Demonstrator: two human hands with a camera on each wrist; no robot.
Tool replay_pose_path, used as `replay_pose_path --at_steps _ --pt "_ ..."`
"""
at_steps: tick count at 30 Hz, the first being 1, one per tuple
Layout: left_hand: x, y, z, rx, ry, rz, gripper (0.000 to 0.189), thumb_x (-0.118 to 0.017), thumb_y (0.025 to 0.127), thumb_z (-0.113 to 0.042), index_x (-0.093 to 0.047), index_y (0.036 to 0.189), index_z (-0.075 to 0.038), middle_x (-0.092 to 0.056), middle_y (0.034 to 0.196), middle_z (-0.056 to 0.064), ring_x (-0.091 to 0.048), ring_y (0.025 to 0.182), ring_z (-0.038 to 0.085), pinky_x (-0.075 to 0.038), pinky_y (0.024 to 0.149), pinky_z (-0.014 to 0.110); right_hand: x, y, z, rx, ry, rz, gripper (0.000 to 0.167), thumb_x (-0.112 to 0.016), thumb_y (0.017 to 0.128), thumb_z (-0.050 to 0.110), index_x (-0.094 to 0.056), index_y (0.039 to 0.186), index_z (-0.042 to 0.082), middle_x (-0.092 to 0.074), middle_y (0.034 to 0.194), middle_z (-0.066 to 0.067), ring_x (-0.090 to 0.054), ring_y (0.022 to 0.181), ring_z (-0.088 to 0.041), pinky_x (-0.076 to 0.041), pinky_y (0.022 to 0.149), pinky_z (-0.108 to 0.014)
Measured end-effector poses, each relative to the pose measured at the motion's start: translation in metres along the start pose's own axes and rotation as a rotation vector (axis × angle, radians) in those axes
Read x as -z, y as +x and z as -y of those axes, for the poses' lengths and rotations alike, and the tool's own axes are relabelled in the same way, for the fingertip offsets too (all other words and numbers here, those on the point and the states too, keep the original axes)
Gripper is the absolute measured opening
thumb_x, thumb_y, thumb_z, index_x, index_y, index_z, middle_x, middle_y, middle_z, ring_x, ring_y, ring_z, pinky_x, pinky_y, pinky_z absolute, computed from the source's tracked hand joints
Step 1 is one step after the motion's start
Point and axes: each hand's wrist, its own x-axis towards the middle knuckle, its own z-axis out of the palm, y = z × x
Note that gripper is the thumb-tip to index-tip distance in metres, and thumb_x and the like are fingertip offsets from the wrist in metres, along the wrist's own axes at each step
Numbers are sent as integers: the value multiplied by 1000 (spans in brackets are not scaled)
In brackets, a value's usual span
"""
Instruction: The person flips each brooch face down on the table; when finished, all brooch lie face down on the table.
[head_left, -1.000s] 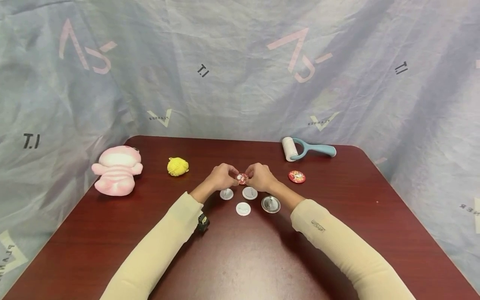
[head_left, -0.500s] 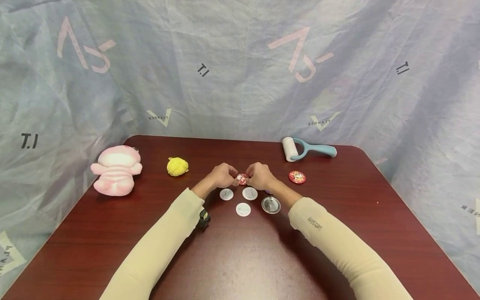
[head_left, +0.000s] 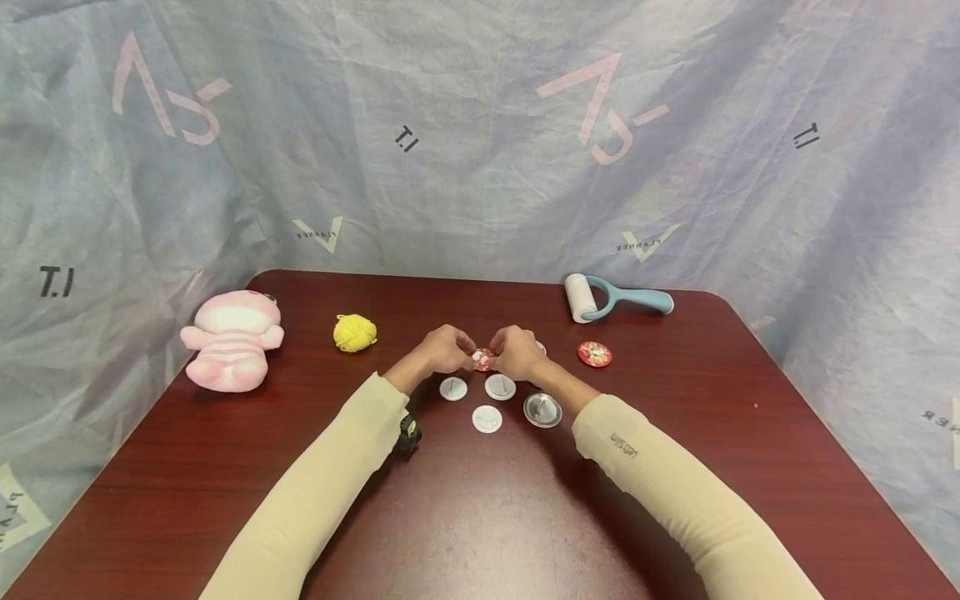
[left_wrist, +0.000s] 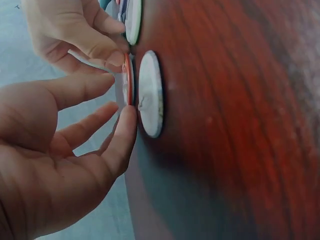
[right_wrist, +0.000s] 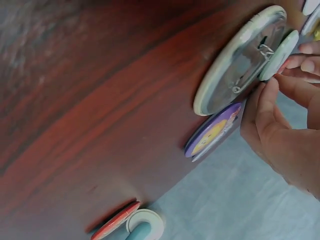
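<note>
My left hand (head_left: 444,350) and my right hand (head_left: 516,354) pinch opposite edges of a red pin badge (head_left: 482,359), picture side up, near the middle of the table. In the left wrist view, the badge (left_wrist: 127,80) shows edge-on between the fingertips of both hands. Closer to me lie white badges with pin backs up: one on the left (head_left: 453,389), one in the middle (head_left: 500,387) and one in front (head_left: 487,419). A larger silver-backed badge (head_left: 542,410) lies below the right wrist. A purple badge with a yellow picture (right_wrist: 212,132) lies beside the right hand, mostly hidden in the head view.
Another red badge (head_left: 595,354) lies to the right, with a blue-handled lint roller (head_left: 618,298) behind it. On the left are a yellow ball of yarn (head_left: 355,332) and a pink plush toy (head_left: 236,342). A grey cloth (head_left: 480,150) hangs behind the dark red table (head_left: 480,517).
The red badge and both hands have shifted very slightly left. A pale badge edge now shows beyond the right hand. The badges nearer to me have stayed in place.
</note>
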Motion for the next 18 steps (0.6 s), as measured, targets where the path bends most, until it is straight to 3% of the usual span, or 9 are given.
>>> replay_pose_path --at_steps 4,11,14,18 --pt "-1 1 3 -3 -44 -1 25 -74 83 -9 -73 107 -3 -71 98 6 -60 90 19 -50 77 30 -1 2 -1 -25 28 -22 21 -78 78 6 -72 98 1 -73 90 -9 -67 91 -27 -52 84 -39" --pt "0 2 4 7 -44 -78 19 -73 81 -5 -75 101 -5 -71 96 5 -58 83 16 -47 70 26 -2 2 -4 -111 298 12 20 -76 82 1 -69 101 -1 -73 87 -12 -70 71 -21 -56 61 -28" --pt "0 2 4 15 -104 -90 18 -72 82 -3 -74 99 -4 -70 90 7 -57 71 13 -47 63 23 0 2 -5 -116 410 16 18 -73 83 -1 -66 100 -4 -73 86 -15 -71 68 -24 -58 60 -29" --pt "1 1 6 23 -187 -74 15 -73 84 -3 -73 99 -2 -67 85 6 -61 66 13 -51 58 22 3 2 -8 -97 447 24 14 -70 84 -2 -67 98 -5 -72 85 -17 -71 69 -25 -58 61 -31"
